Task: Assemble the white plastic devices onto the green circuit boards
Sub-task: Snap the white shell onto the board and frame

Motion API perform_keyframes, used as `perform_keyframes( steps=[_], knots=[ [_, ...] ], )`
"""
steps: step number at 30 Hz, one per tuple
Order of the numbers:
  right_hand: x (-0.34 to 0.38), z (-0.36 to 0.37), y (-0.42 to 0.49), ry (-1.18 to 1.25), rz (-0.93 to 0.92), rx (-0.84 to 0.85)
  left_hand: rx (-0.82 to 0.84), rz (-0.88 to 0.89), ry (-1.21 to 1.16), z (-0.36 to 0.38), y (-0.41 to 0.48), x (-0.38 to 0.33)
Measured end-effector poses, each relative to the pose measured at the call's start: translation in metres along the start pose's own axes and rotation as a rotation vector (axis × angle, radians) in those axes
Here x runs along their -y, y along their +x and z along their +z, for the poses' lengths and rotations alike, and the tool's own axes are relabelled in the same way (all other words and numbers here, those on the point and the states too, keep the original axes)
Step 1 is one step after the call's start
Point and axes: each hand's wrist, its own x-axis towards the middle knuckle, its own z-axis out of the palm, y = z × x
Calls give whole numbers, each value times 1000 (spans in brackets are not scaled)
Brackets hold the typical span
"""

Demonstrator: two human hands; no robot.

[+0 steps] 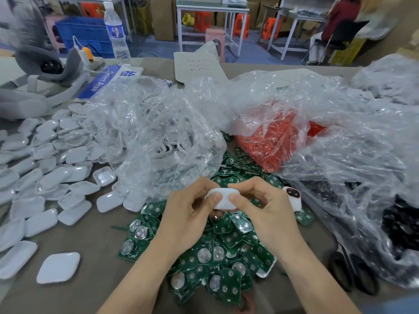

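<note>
Both my hands hold one white plastic device [223,198] just above a heap of green circuit boards [217,254] in the middle of the table. My left hand [188,214] grips its left end with the thumb on top. My right hand [263,209] pinches its right end, thumb pressed on the shell. Whether a board sits inside the held shell is hidden. Several loose white shells [45,182] lie spread across the left of the table. A finished white device with a dark red-eyed face [292,196] lies just right of my right hand.
Crumpled clear bags [158,132] of white parts, orange parts [272,141] and black parts [403,225] crowd the back and right. A grey headset [40,82] and a water bottle [116,35] stand at the back left. A person sits at a far bench [335,26].
</note>
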Motion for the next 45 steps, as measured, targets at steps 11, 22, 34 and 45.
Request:
perform_keyframes(
  steps=[11,22,34,45],
  knots=[
    [1,-3,5,48,34,39,-27,-122,-69,3,3,3],
    [-2,-1,0,176,43,-13,-53,-137,-119,5,2,-3],
    [-2,-7,-12,278,-9,-19,34,-88,-10,13,-7,-23],
    [-6,-10,-29,92,-375,14,72,-329,-451,3,-17,-39]
  ],
)
